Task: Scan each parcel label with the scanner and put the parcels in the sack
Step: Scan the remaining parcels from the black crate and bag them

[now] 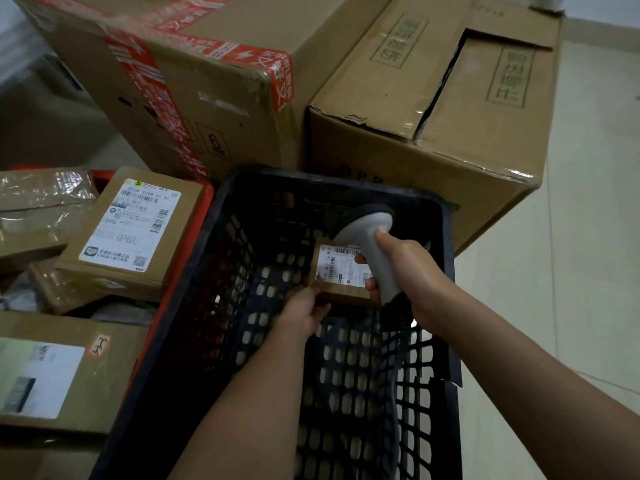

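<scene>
A small brown parcel [341, 292] with a white barcode label [343, 266] lies at the bottom of a black perforated crate [242, 271]. My left hand [304, 311] reaches down into the crate and grips the parcel's near left edge. My right hand [412, 271] grips the handle of a grey scanner [372, 233], whose dark head points down just above the label. The scanner's coiled cable [394, 327] hangs down inside the crate. No sack is in view.
Two big cardboard boxes stand behind the crate, one with red tape [180, 74], one torn open [450, 109]. To the left, a red crate [187, 244] holds several labelled parcels, such as a flat brown one [135, 230]. Pale tiled floor [595, 220] lies to the right.
</scene>
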A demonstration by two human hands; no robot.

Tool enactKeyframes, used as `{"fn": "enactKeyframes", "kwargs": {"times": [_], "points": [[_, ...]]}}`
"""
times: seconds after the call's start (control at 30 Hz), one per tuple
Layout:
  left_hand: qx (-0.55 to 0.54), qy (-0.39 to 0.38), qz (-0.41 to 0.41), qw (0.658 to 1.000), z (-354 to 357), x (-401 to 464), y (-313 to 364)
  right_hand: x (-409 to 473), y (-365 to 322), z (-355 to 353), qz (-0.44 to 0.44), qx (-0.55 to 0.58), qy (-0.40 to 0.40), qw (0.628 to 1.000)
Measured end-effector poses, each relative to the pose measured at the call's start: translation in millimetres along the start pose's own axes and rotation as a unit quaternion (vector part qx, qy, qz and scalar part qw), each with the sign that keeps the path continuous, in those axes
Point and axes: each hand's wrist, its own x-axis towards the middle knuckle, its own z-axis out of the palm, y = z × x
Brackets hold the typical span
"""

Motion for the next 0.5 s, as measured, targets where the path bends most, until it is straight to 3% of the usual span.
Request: {"fn": "enactKeyframes", "kwargs": {"times": [0.4, 0.5], "points": [[-0.012, 0.122, 0.066, 0.990, -32, -6, 27, 11, 16, 3, -0.007, -0.056, 0.030, 0.998], [0.021, 0.117, 0.055, 0.991, -48, -8, 32, 29, 32, 13, 0.040, -0.060, 0.052, 0.996]]}}
